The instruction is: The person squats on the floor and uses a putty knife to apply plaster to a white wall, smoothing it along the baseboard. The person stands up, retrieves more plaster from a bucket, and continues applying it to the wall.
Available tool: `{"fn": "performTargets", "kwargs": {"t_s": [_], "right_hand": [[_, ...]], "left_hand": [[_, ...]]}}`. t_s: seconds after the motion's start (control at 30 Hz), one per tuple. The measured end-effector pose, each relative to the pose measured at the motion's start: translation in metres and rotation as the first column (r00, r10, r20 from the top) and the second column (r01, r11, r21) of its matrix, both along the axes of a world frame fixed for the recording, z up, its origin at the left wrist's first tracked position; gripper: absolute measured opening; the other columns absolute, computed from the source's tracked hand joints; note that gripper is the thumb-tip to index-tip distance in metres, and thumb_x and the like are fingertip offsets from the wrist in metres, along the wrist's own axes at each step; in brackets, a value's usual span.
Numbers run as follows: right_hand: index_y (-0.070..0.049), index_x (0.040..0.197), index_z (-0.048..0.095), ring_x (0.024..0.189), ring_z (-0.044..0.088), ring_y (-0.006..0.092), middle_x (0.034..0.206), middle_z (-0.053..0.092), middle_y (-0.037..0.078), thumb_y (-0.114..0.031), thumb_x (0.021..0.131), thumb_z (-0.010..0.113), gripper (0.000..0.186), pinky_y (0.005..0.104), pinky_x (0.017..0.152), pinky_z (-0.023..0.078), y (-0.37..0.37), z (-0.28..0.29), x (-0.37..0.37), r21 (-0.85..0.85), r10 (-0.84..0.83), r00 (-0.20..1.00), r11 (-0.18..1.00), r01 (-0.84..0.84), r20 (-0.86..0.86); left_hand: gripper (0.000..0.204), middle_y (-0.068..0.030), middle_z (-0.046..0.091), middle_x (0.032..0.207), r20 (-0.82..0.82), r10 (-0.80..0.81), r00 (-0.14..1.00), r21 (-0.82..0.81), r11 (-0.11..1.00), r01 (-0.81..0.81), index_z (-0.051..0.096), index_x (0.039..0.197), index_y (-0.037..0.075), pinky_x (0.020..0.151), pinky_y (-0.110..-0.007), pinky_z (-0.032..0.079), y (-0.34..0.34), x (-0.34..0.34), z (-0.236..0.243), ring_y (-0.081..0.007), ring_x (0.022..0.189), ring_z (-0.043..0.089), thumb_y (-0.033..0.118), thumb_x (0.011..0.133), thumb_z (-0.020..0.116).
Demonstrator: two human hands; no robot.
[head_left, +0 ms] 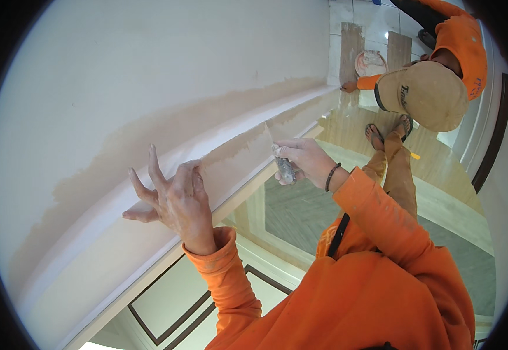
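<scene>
My right hand [307,160] grips a putty knife [285,165] by its handle, which is caked with dried putty. The thin blade points up toward the pale wall [166,64], close to the tan smeared band under the curved white molding [219,139]. Whether the blade touches the surface I cannot tell. On the left, my left hand [178,201] is held against or just in front of the molding, with several fingers spread apart and nothing visible in it. Whitish residue dusts its fingers. Tan, damp-looking patches run along the wall above the molding.
A straight ledge [230,201] runs below the molding. At the upper right a co-worker in a tan cap [432,96] bends with one hand [349,86] at the wall's far end. Beside them stands a round pinkish bucket [370,63] near wooden planks [352,44].
</scene>
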State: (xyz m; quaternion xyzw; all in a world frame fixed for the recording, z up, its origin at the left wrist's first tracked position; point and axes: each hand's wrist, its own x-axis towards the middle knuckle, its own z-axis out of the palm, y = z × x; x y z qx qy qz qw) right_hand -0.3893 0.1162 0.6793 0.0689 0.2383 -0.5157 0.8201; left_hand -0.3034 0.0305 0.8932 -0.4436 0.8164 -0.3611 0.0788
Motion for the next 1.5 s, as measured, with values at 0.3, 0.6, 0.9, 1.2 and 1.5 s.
{"fn": "performTargets", "kwargs": {"t_s": [0.3, 0.6, 0.9, 1.2, 1.5], "right_hand": [[0.003, 0.127, 0.059, 0.076, 0.071, 0.0229, 0.09, 0.066, 0.011, -0.02, 0.096, 0.063, 0.038, 0.0375, 0.062, 0.062, -0.003, 0.092, -0.008, -0.051, -0.033, 0.988, 0.998, 0.041, 0.15], [0.009, 0.137, 0.049, 0.084, 0.072, 0.0219, 0.098, 0.066, 0.011, -0.018, 0.097, 0.06, 0.049, 0.0345, 0.071, 0.063, 0.006, 0.145, -0.021, -0.181, 0.001, 0.965, 0.982, 0.048, 0.263], [-0.006, 0.137, 0.056, 0.097, 0.068, 0.0229, 0.108, 0.064, 0.012, -0.004, 0.091, 0.062, 0.047, 0.0353, 0.075, 0.056, 0.044, 0.059, 0.028, -0.411, -0.338, 0.784, 0.904, 0.116, -0.521], [-0.018, 0.131, 0.064, 0.098, 0.057, 0.0323, 0.107, 0.061, 0.01, 0.003, 0.08, 0.062, 0.055, 0.0388, 0.082, 0.052, 0.009, 0.016, 0.068, -0.639, -0.64, 0.092, 0.768, 0.049, -0.763], [-0.022, 0.13, 0.064, 0.102, 0.057, 0.0264, 0.105, 0.06, 0.005, -0.001, 0.078, 0.059, 0.056, 0.0363, 0.085, 0.053, -0.033, -0.008, 0.051, -0.753, -0.752, -0.141, 0.656, -0.059, -0.644]], "left_hand": [[0.006, 0.0043, 0.052, 0.147, -0.006, -0.024, 1.0, 0.004, 1.0, 0.024, 0.074, 0.077, 0.029, 0.108, -0.071, -0.019, -0.003, 0.005, 0.002, -0.0364, 0.148, 0.025, 0.026, 0.082, 0.075], [0.009, 0.0025, 0.051, 0.148, -0.05, 0.028, 0.998, 0.048, 0.999, -0.026, 0.075, 0.078, 0.029, 0.109, -0.07, -0.019, -0.001, 0.004, 0.003, -0.0373, 0.148, 0.024, 0.021, 0.082, 0.073], [0.005, -0.0008, 0.048, 0.151, -0.027, -0.001, 1.0, 0.033, 0.999, 0.002, 0.073, 0.086, 0.025, 0.109, -0.07, -0.017, 0.003, 0.014, -0.002, -0.0394, 0.148, 0.024, 0.022, 0.082, 0.075], [0.033, -0.0107, 0.027, 0.162, -0.041, 0.057, 0.998, -0.019, 0.998, -0.058, 0.062, 0.105, 0.019, 0.112, -0.071, -0.01, -0.006, 0.009, 0.001, -0.0439, 0.151, 0.01, 0.027, 0.078, 0.08], [0.035, -0.0096, 0.027, 0.162, -0.033, 0.032, 0.999, -0.029, 0.999, -0.033, 0.062, 0.103, 0.019, 0.111, -0.071, -0.011, -0.004, 0.008, -0.004, -0.0436, 0.151, 0.009, 0.027, 0.076, 0.081]]}}
